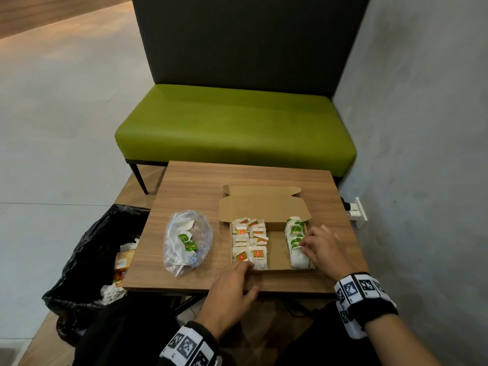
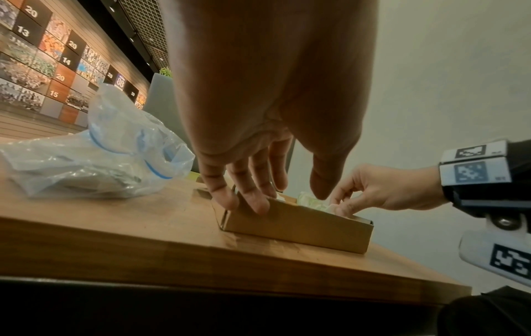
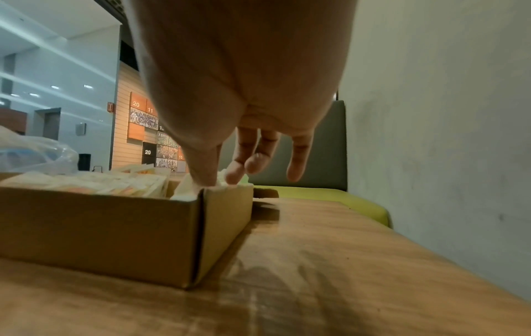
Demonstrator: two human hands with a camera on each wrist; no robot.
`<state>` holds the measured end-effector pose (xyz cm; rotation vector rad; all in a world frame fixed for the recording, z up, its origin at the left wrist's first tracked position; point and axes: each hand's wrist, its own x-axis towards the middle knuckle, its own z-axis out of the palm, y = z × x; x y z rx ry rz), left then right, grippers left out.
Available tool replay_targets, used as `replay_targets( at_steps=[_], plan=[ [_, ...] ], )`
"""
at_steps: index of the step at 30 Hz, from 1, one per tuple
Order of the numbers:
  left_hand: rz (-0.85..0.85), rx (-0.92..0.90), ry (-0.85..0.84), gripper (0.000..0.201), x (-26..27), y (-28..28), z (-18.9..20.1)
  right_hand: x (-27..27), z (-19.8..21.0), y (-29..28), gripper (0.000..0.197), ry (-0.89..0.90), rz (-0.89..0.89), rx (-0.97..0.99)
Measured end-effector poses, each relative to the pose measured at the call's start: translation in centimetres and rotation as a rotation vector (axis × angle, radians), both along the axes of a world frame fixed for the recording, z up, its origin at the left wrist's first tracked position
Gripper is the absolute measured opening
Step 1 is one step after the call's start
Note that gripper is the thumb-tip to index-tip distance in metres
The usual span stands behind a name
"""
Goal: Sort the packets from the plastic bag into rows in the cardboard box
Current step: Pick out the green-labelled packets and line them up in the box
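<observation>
An open cardboard box [image 1: 277,249] lies on the wooden table [image 1: 190,186]. Red-tagged packets [image 1: 249,244] fill its left side in rows. A row of green-tagged packets [image 1: 295,233] runs along its right wall, with a bare strip between. My right hand [image 1: 302,245] reaches into that right row, thumb and forefinger pinching a green-tagged packet. My left hand [image 1: 248,276] rests with fairly straight fingers on the box's near left corner. A clear plastic bag [image 1: 187,241] with a few green-tagged packets lies left of the box.
A black rubbish bag [image 1: 87,260] with paper scraps stands off the table's left edge. A green bench [image 1: 232,122] sits beyond the table. A grey wall [image 1: 422,154] with a white socket [image 1: 357,212] runs close along the right.
</observation>
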<state>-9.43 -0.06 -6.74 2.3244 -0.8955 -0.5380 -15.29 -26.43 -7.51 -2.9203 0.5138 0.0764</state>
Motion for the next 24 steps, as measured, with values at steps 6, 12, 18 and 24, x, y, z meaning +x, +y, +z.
replay_targets(
  at_steps=[6, 12, 18, 24],
  plan=[
    [-0.003, 0.001, 0.005, 0.053, 0.0, 0.0, -0.1, -0.3, 0.1, 0.3, 0.023, 0.017, 0.003, -0.068],
    [-0.009, 0.002, 0.012, 0.054, 0.0, -0.1, 0.0, 0.3, 0.1, 0.6, 0.076, 0.074, -0.062, -0.078],
    [-0.003, 0.001, 0.006, 0.054, 0.0, -0.1, 0.1, 1.1, -0.3, 0.9, 0.102, 0.122, -0.081, -0.142],
    [-0.009, 0.001, 0.003, 0.053, 0.2, 0.0, -0.1, 0.6, -0.2, 1.0, 0.093, 0.086, -0.115, -0.133]
  ],
)
